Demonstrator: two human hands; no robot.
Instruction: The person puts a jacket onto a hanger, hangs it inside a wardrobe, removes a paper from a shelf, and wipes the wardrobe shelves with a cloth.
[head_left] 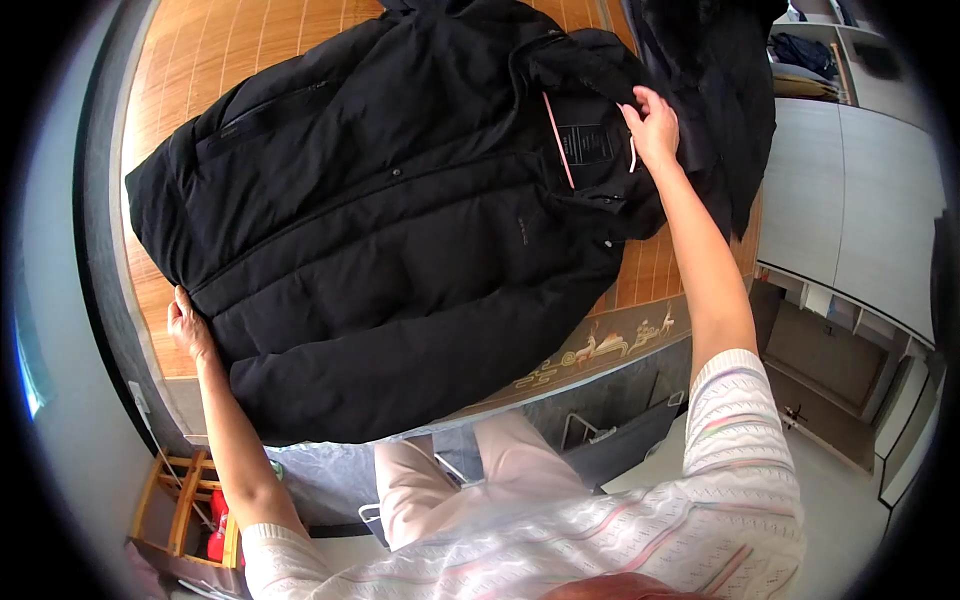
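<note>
A black padded jacket (380,230) lies spread out on a wooden-slat mat (200,50), its collar toward the right and its hem toward the left. My left hand (188,325) is at the hem's lower left corner, fingers closed on the edge of the fabric. Up at the collar, my right hand (652,125) has its fingers curled over the neck edge, beside a white loop and the inner label (586,145). What exactly the right fingertips hold is too small to tell.
Another dark garment (730,110) lies beyond the collar at the upper right. Pale cabinets (850,200) and open shelves stand on the right. A wooden rack (183,510) with a red item stands at the lower left. The mat's patterned border (620,340) runs along the near edge.
</note>
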